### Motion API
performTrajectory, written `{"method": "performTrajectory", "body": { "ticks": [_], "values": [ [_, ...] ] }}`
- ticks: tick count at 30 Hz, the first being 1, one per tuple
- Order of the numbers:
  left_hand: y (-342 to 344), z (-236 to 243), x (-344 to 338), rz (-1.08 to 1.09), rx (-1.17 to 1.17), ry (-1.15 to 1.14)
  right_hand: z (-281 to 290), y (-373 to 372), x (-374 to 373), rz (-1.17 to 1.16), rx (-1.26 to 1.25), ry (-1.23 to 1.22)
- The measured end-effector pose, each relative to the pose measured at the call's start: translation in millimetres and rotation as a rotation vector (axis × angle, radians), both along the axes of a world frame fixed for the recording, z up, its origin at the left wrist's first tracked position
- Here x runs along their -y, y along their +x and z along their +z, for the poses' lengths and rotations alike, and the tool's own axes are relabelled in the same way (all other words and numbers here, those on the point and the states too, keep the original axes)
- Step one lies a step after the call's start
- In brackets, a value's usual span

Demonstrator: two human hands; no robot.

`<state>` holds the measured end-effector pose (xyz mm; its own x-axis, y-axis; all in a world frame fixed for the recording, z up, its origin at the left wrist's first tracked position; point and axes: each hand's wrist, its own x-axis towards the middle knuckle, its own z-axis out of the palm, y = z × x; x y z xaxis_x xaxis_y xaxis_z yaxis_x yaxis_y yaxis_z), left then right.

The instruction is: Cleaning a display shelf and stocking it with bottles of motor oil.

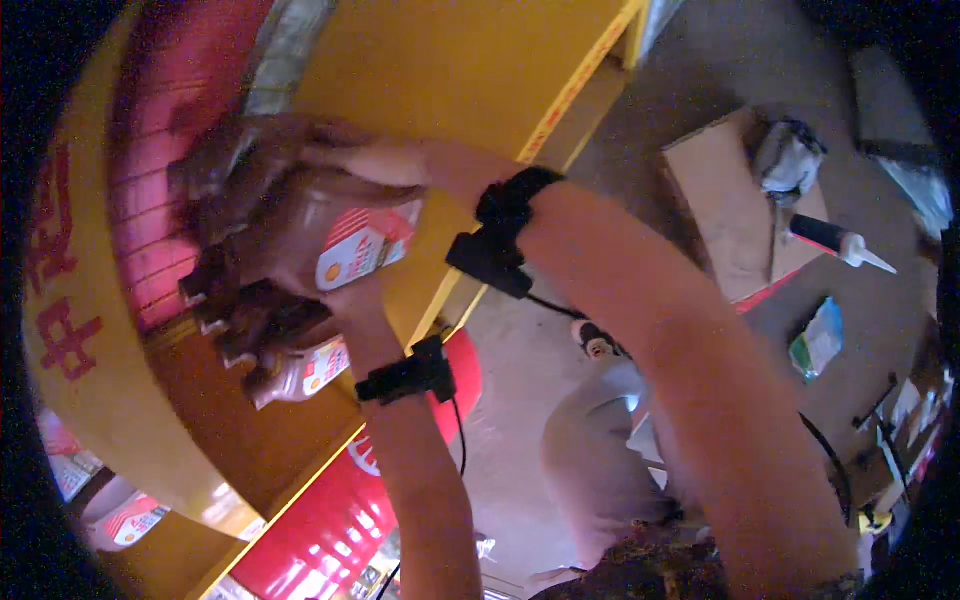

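Several brown plastic bottles with white and red labels stand close together on a yellow metal shelf, their dark caps pointing left. My right hand [365, 158] lies along the far side of the labelled brown bottle [368, 245], its fingers curled round into shadow and blurred. From the near side my left hand [352, 300] presses against the same bottles, its fingers mostly lost in the dark between them. The bottles are clasped between my two hands. Another brown bottle [300, 378] sits just nearer, below my left hand. Black bands with cables are strapped on both wrists.
The yellow shelf [430, 80] has a raised edge beside my forearms. A red drum [330, 520] stands below left. On the floor at right are a cardboard sheet [715, 200], a black-and-white nozzle tube [838, 240] and a green-and-white packet [820, 338].
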<state>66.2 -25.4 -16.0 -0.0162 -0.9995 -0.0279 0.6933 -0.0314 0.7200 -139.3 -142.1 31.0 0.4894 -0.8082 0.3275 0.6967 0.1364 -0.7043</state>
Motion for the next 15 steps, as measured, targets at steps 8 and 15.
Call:
{"method": "performTrajectory", "body": {
  "ticks": [8, 15],
  "values": [
    [15.6, -23.1, -3.6, 0.318, 0.216, 0.145, -6.9, 8.9, -9.5, -0.148, 0.062, -0.035],
    [-46.3, 38.9, -22.7, 0.529, 0.533, -0.029, 32.0, -18.0, -38.2, -0.126, -0.306, -0.017]
  ]
}}
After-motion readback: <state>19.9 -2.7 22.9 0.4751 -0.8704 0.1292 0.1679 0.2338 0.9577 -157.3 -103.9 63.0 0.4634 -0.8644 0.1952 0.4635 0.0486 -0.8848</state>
